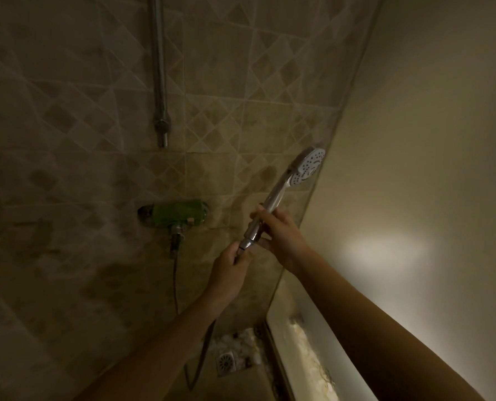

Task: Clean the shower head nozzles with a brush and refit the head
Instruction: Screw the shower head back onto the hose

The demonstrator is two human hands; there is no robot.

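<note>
A chrome hand shower head (306, 166) with a white nozzle face points up and to the right, close to the glass partition. My right hand (278, 230) is closed around its chrome handle. Just below, my left hand (231, 263) grips the hose connector nut (245, 244) at the handle's lower end. The metal hose (176, 285) hangs from the wall valve, loops near the floor and rises behind my left forearm. No brush is visible.
A green-bodied mixer valve (177, 212) sits on the tiled wall. A vertical chrome rail (160, 82) ends above it. A glass partition (313, 198) stands at the right, with a floor drain (226, 362) below and a white sill (313, 357).
</note>
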